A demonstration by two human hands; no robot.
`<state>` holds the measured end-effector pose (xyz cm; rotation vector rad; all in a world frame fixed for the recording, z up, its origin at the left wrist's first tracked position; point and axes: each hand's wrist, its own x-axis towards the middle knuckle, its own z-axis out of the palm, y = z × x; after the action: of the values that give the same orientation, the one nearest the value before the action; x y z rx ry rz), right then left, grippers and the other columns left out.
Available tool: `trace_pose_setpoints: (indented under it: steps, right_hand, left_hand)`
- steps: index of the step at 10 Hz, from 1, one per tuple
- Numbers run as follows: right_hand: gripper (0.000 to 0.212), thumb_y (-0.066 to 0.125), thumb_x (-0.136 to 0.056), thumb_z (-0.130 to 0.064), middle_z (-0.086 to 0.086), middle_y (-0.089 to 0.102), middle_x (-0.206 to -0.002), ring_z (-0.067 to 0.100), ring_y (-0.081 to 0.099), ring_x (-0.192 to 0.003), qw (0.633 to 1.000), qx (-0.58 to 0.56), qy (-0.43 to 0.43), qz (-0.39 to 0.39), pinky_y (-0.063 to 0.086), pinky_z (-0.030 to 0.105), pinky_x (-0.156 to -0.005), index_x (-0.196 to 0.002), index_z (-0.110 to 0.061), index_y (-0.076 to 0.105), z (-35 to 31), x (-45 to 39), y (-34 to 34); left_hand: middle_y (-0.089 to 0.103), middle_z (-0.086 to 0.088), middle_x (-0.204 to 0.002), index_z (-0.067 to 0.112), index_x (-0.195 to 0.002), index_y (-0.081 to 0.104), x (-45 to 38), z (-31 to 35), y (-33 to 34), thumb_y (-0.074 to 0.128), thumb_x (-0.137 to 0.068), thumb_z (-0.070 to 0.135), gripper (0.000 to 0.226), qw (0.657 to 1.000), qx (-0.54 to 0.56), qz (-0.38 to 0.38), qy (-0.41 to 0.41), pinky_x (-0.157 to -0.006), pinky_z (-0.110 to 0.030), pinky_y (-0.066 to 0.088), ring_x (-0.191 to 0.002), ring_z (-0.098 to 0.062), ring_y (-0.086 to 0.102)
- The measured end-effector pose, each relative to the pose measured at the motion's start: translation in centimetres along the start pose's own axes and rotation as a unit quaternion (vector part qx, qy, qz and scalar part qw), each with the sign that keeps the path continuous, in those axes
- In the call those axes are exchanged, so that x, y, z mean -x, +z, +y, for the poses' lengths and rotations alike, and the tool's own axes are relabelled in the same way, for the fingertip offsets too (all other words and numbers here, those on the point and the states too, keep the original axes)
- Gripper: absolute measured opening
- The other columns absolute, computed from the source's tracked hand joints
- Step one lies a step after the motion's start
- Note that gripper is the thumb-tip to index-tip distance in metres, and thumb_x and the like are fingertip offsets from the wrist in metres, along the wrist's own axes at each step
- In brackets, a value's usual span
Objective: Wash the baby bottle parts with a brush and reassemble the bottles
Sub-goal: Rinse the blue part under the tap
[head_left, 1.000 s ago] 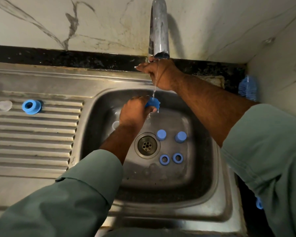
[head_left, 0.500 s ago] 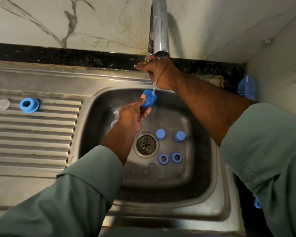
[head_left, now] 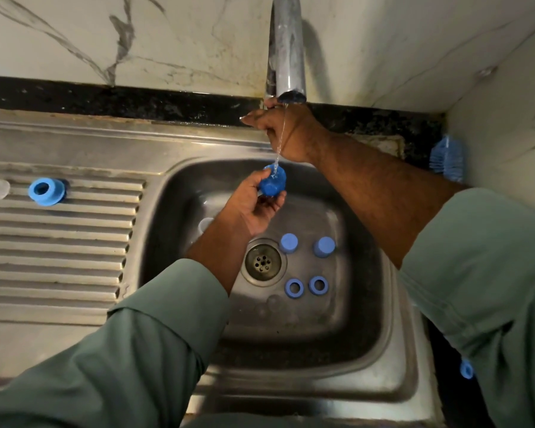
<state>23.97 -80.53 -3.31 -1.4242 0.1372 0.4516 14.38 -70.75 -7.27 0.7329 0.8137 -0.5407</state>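
A blue bottle cap [head_left: 272, 181] is held up under the tap [head_left: 286, 47] by the left hand [head_left: 254, 205], pinched between thumb and curled fingers, and the thin stream of water [head_left: 279, 140] is seen landing right on it. The cap sits directly below the spout, tilted, its open side apparently turned up and away from the camera — hard to be sure through the glare. The right hand [head_left: 286, 131] is kept behind the stream near the tap's base, presumably on the valve; whether anything is gripped there cannot be told.

Against a second ago, the cap has been lifted and turned: it was lower and half hidden behind the left knuckles, and now the palm is rolled upward with the cap exposed to the water. The right hand has not moved.

The left hand is plainly the nearer one for the next step, judged to be setting the rinsed cap beside the blue ring [head_left: 46, 191] on the drainboard [head_left: 59, 242] — off to the left. Two caps [head_left: 288, 243] and two rings [head_left: 294, 288] are left waiting in the sink [head_left: 368, 304]; the brush [head_left: 447, 157] is parked at the right wall.
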Motion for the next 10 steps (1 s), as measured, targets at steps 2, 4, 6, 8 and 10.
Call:
trace_pose_setpoints:
  steps: [2,4,6,8,10]
  right_hand:
    - [0.053,0.055,-0.082,0.007,0.031,0.049,-0.132,0.012,0.064,-0.081,1.000,-0.019,0.010,0.018,0.053,0.020,-0.070,-0.132,0.013,0.037,-0.1,0.3,0.4]
    - [0.043,0.041,-0.091,0.011,0.033,0.046,-0.134,0.004,0.066,-0.071,1.000,-0.028,0.001,0.013,0.051,0.016,-0.065,-0.133,0.018,0.032,-0.4,0.7,0.8]
    - [0.044,0.038,-0.090,0.015,0.036,0.044,-0.134,0.016,0.063,-0.078,0.997,-0.056,0.017,0.040,0.053,0.021,-0.067,-0.134,0.018,0.031,-0.6,0.8,1.0]
    - [0.045,0.038,-0.091,0.014,0.034,0.047,-0.133,0.017,0.063,-0.080,0.998,0.006,0.035,0.048,0.054,0.022,-0.068,-0.136,0.015,0.030,-0.6,1.1,1.1]
    - [0.048,0.054,-0.090,-0.003,0.008,0.062,-0.122,0.020,0.055,-0.114,0.923,0.378,-0.059,0.039,0.042,0.024,-0.101,-0.137,-0.009,0.049,0.7,-0.2,-0.3]
  left_hand:
    - [0.056,-0.026,-0.123,0.001,-0.127,0.051,-0.7,0.0,0.1,0.057,-0.097,0.023,0.038,0.998,0.054,0.012,-0.003,-0.060,-0.029,0.060,-0.082,-0.027,0.063]
    - [0.058,-0.017,-0.106,0.007,-0.125,0.057,-0.7,-0.2,0.9,0.069,-0.089,0.038,0.050,0.999,0.026,0.020,0.016,-0.058,-0.020,0.054,-0.067,-0.015,0.058]
    - [0.062,-0.015,-0.087,0.001,-0.103,0.059,-0.8,-0.4,0.7,0.066,-0.090,0.041,0.042,0.999,-0.008,0.039,0.010,-0.057,-0.024,0.055,-0.069,-0.018,0.059]
    - [0.060,-0.016,-0.091,0.006,-0.107,0.057,-0.9,-0.5,0.8,0.062,-0.093,0.044,0.041,0.998,0.000,0.066,0.009,-0.052,-0.022,0.054,-0.067,-0.017,0.058]
    - [0.053,-0.020,-0.115,0.011,-0.106,0.054,-1.0,-0.5,1.4,0.047,-0.103,0.035,0.025,0.998,0.019,0.064,0.015,-0.045,-0.023,0.054,-0.079,-0.027,0.058]
